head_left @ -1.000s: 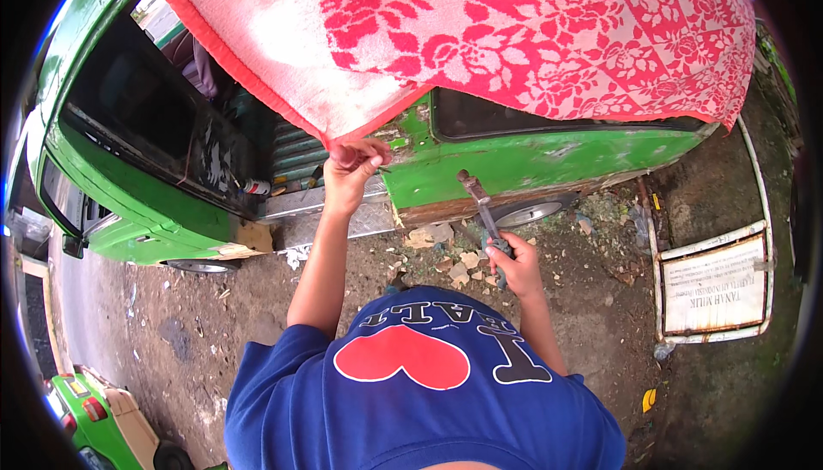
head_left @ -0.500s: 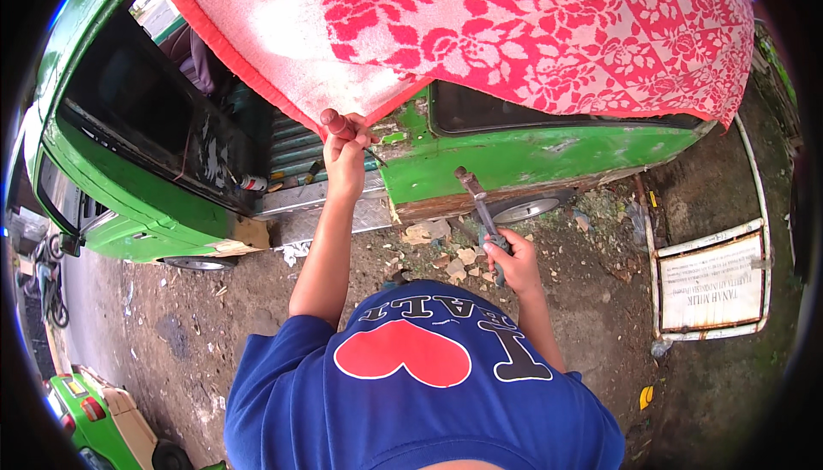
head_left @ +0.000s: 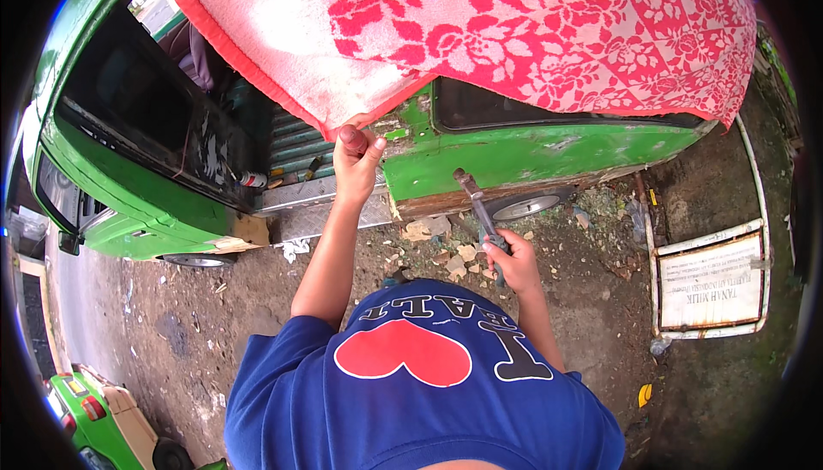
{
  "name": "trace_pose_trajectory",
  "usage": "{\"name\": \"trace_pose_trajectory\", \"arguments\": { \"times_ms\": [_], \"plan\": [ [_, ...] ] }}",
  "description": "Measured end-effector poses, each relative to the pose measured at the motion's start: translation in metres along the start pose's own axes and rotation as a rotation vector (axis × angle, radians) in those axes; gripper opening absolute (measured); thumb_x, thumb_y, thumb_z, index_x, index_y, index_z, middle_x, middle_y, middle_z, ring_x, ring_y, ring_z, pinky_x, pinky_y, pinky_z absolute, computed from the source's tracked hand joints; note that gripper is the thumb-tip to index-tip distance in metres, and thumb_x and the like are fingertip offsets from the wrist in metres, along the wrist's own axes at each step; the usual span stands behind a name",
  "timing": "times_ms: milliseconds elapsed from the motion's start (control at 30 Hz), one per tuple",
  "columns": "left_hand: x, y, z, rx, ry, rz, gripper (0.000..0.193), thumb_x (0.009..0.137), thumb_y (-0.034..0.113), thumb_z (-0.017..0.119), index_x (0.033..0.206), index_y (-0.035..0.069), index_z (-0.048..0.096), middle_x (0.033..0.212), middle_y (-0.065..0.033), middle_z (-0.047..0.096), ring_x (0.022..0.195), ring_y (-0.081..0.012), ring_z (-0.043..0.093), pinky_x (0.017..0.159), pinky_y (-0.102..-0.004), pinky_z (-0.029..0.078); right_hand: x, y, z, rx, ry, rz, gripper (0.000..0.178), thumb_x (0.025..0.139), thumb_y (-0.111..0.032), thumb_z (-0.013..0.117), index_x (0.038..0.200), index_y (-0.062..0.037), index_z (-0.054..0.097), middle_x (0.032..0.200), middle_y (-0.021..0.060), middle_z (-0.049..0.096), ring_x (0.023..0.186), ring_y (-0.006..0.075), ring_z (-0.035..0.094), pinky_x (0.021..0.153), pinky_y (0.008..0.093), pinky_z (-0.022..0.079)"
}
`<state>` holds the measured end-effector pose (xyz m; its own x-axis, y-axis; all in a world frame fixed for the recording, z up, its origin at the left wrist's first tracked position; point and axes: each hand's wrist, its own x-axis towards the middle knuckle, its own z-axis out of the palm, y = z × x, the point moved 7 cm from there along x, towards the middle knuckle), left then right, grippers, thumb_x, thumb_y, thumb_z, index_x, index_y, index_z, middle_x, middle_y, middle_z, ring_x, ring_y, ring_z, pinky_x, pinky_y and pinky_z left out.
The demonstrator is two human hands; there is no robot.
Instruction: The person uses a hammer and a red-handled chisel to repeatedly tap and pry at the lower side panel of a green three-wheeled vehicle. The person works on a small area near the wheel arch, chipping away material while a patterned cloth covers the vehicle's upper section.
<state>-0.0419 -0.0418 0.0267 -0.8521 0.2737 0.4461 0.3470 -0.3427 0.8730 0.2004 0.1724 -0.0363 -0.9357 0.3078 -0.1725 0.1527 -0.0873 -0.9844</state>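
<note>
The left hand (head_left: 356, 170), closed round a brown handle (head_left: 352, 138), is at the left end of the green side panel (head_left: 531, 153), near the pink towel (head_left: 514, 33); the right hand (head_left: 514, 263) grips a hammer (head_left: 483, 213), head toward the panel. Worn patches (head_left: 413, 117) beside remaining green paint suggest unfinished work; how much is left, I cannot tell.

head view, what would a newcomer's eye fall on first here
Probably the pink-and-red flowered blanket spread across the top, over a scuffed green van. Next comes the big red heart on the blue shirt, low in the middle. Between them, the left grip holds a brown handle near the blanket's corner, and the right grip holds a hammer.
</note>
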Motion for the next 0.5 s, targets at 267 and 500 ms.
{"name": "trace_pose_trajectory", "arguments": {
  "times_ms": [267,500],
  "plan": [
    [0.005,0.001,-0.004,-0.309,0.085,0.065,0.012,0.092,0.011,0.063,0.091,0.005,0.054,0.081,-0.0016,0.050,0.077,-0.0135,0.049,0.072,-0.0291,0.043,-0.002,0.000,0.000,0.007,0.008,0.030,0.023,0.088,-0.005,0.066,0.108,0.0045,0.062,0.074,0.0011,0.059,0.059,0.0059,0.053,0.054,0.0222,0.044],
    [0.025,0.009,-0.008,-0.139,0.072,0.268,0.024,0.086,0.011,0.069,0.077,0.008,0.046,0.079,-0.0031,0.049,0.075,-0.0147,0.045,0.068,-0.0299,0.038,-0.001,0.002,0.003,-0.034,-0.008,0.004,0.021,0.089,-0.006,0.065,0.107,0.0038,0.062,0.073,0.0006,0.059,0.059,0.0056,0.053,0.053,0.0222,0.044]
  ]
}}
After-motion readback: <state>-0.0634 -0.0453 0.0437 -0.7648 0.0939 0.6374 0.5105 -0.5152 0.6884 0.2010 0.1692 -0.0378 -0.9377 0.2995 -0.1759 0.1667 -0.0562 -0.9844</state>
